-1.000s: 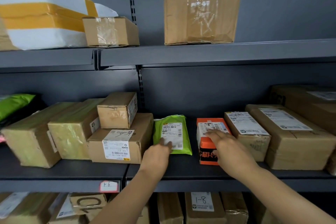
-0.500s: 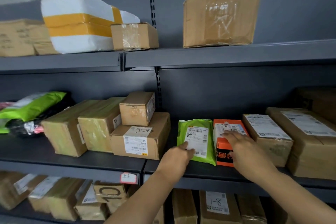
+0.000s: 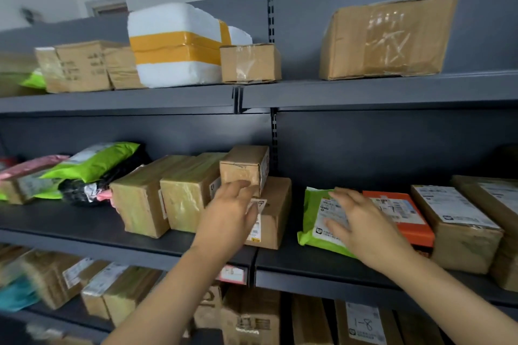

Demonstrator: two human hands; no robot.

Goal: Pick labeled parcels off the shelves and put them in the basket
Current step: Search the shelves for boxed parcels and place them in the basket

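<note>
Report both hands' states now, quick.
Left hand: open, fingertips at the small cardboard box, gripping nothing.
Right hand: open, fingers spread over the green mailer, gripping nothing.

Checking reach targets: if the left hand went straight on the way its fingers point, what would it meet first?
Probably the small box stacked on the labeled box. The left hand points up at its front face, at or just short of it; depth is unclear.
</note>
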